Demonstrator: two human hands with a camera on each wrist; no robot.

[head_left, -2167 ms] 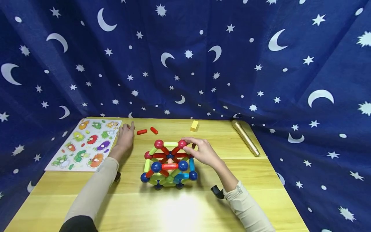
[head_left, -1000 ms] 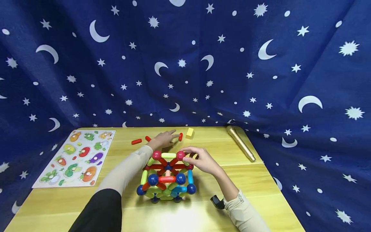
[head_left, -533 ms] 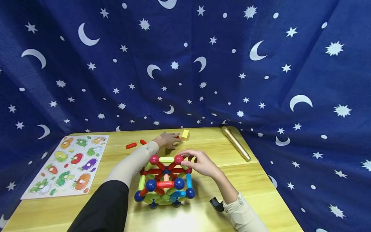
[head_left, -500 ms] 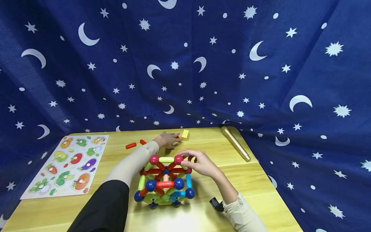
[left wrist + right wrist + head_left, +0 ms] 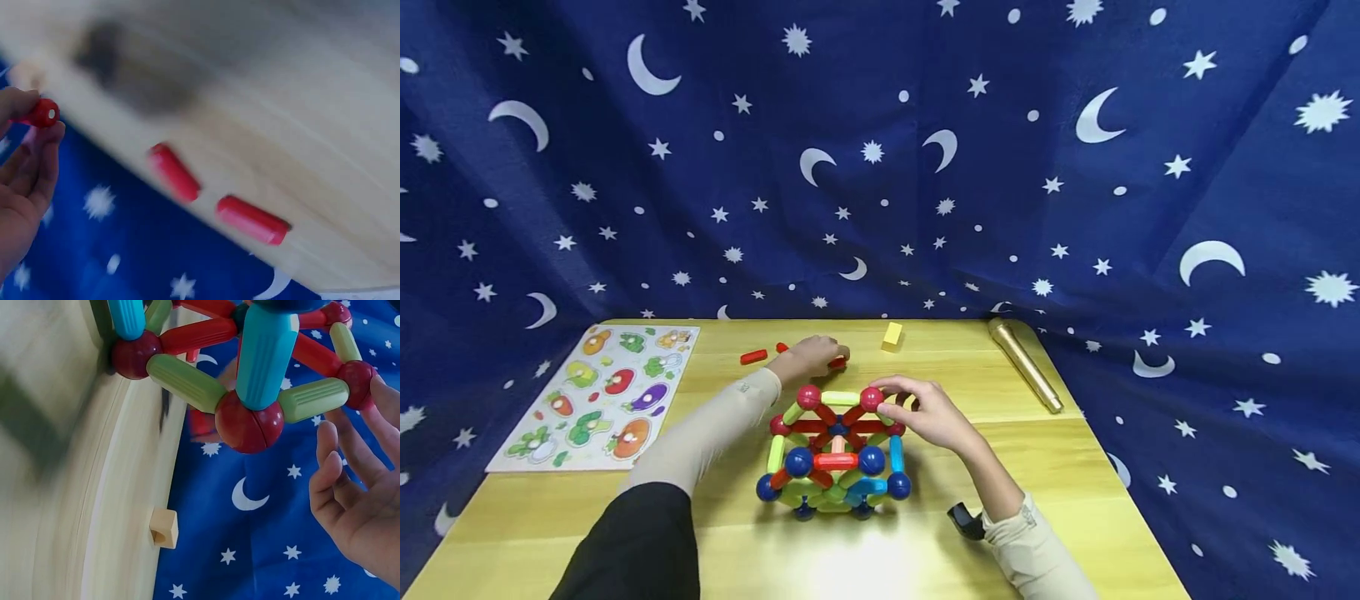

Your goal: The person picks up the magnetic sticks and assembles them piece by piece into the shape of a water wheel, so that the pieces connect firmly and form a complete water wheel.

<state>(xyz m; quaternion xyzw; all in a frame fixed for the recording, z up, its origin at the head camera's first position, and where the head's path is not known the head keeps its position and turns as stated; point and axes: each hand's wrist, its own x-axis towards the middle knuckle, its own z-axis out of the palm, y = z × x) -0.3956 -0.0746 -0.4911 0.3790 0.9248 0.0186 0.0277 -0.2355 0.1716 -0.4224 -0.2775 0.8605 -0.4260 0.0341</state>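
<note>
My left hand (image 5: 808, 357) pinches a red magnetic rod (image 5: 45, 114) between thumb and fingers, behind the ball-and-rod structure. The white dot on the rod's end faces the left wrist camera. That structure (image 5: 837, 461), built of red and blue balls joined by red, light green and blue rods, stands mid-table. My right hand (image 5: 931, 412) pinches a red ball (image 5: 871, 398) at its top right corner. Two more red rods lie on the table near my left hand, the left rod (image 5: 753, 357) whole in the head view and the other rod (image 5: 782, 347) partly covered.
A small yellow block (image 5: 892, 337) sits at the back edge. To the left lies a vegetable puzzle board (image 5: 677, 350), to the right a gold microphone-shaped object (image 5: 1026, 367). A blue curtain (image 5: 880, 208) with stars and moons hangs right behind the table (image 5: 985, 467).
My left hand went right from beside the puzzle board, reached the red rod by the yellow block, and came back leftward with that rod. My right hand stays on the red ball.
</note>
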